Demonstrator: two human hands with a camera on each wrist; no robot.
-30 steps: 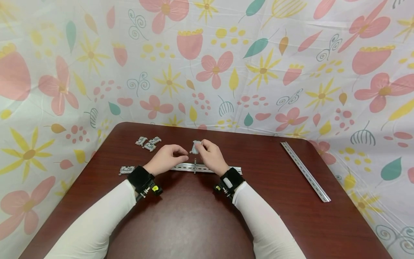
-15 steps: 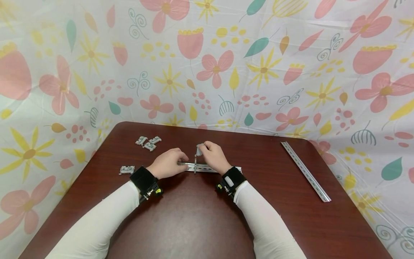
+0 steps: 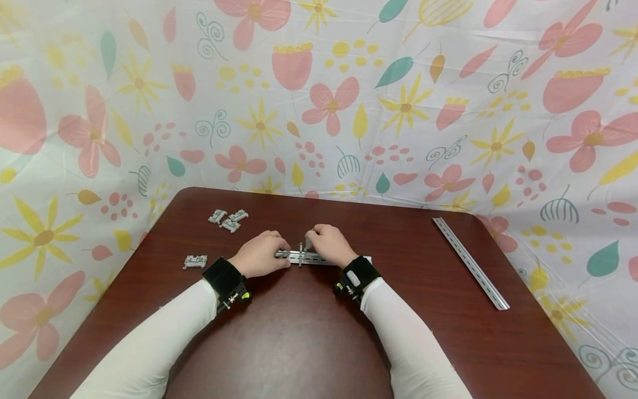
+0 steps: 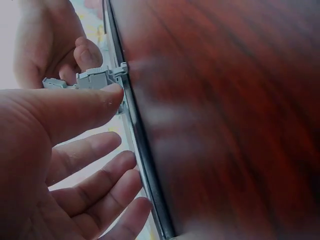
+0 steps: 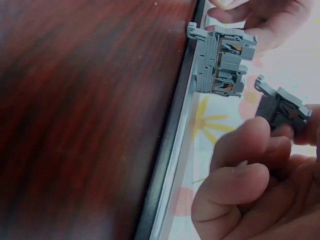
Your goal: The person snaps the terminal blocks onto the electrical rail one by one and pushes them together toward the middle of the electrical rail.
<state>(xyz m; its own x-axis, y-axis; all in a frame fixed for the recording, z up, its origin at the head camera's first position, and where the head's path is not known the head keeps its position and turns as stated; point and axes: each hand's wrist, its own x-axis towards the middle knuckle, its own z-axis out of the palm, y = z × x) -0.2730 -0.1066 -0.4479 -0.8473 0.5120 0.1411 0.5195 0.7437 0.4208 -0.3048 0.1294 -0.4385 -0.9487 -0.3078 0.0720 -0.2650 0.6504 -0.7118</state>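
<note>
A slotted metal DIN rail lies across the table in front of me, with one grey terminal block standing upright on it. My left hand holds the rail just left of that block, thumb at the near edge and fingers at the far edge. In the left wrist view its thumb tip is close to the mounted block. My right hand pinches a second grey terminal block, slightly tilted, to the right of the mounted one. A gap shows between the two blocks in the right wrist view; the fingers partly cover the held one.
Three loose terminal blocks lie grouped at the back left. Another single block lies left of my left hand. A second DIN rail rests diagonally on the right of the brown table. A floral cloth hangs behind.
My right hand has come down and slightly right with its terminal block, toward the rail. My left hand has moved right and closed in on the rail beside the mounted block.
</note>
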